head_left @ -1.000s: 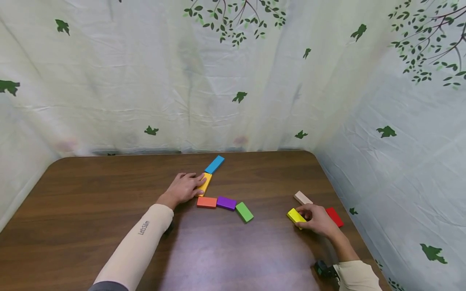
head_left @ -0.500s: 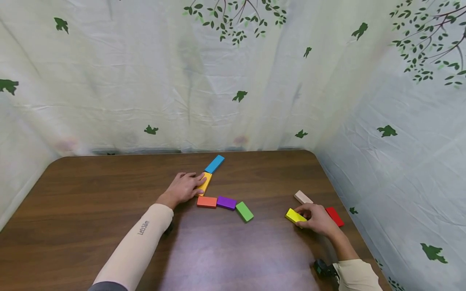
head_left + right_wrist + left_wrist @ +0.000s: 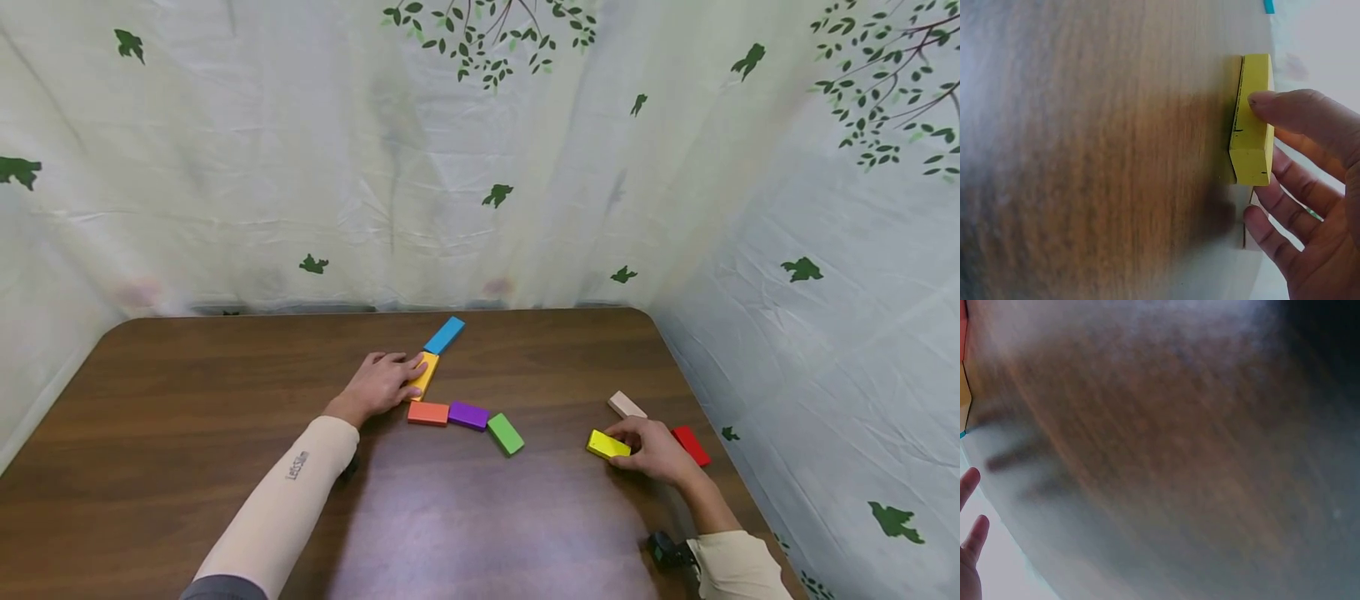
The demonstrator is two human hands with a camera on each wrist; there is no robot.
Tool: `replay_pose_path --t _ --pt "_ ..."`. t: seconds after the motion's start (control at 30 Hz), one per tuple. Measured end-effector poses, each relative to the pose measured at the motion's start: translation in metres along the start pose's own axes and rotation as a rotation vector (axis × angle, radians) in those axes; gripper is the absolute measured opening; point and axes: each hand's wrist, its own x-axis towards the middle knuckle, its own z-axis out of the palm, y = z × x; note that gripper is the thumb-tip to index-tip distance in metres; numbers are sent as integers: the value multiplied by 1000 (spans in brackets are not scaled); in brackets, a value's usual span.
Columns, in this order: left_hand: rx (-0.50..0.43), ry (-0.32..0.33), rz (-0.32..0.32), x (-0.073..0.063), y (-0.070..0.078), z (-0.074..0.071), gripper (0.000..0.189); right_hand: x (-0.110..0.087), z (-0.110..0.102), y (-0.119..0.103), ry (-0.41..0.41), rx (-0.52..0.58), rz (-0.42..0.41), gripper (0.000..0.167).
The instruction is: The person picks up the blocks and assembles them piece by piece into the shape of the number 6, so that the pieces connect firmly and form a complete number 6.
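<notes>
My left hand [image 3: 377,385] rests at an amber block [image 3: 425,375], its index finger and thumb extended onto the block. That block lies between a blue block [image 3: 444,335] beyond it and an orange block [image 3: 428,414] nearer me. A purple block [image 3: 468,416] and a green block [image 3: 506,434] carry the line on rightward. At the right, my right hand [image 3: 656,452] pinches a yellow block [image 3: 607,444]. The right wrist view shows the thumb across the face of the yellow block [image 3: 1252,119]. In the left wrist view, extended fingers [image 3: 974,539] show at the left edge.
A pale wooden block [image 3: 626,405] lies just beyond my right hand, and a red block [image 3: 691,446] is to its right, near the table's right edge. The brown wooden table [image 3: 187,392] ends at a hanging white curtain [image 3: 322,183] with leaf prints.
The yellow block in my right hand has turned slightly and shifted a little to the left. My left hand stays at the amber block.
</notes>
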Motion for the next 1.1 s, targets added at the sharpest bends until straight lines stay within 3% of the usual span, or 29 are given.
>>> replay_pose_path --t 0.47,1.1 --pt "-2 2 7 2 0 0 57 4 2 -1 0 -10 -7 27" --pt "-4 -24 -24 2 2 -2 58 20 10 -12 -91 -25 -201 25"
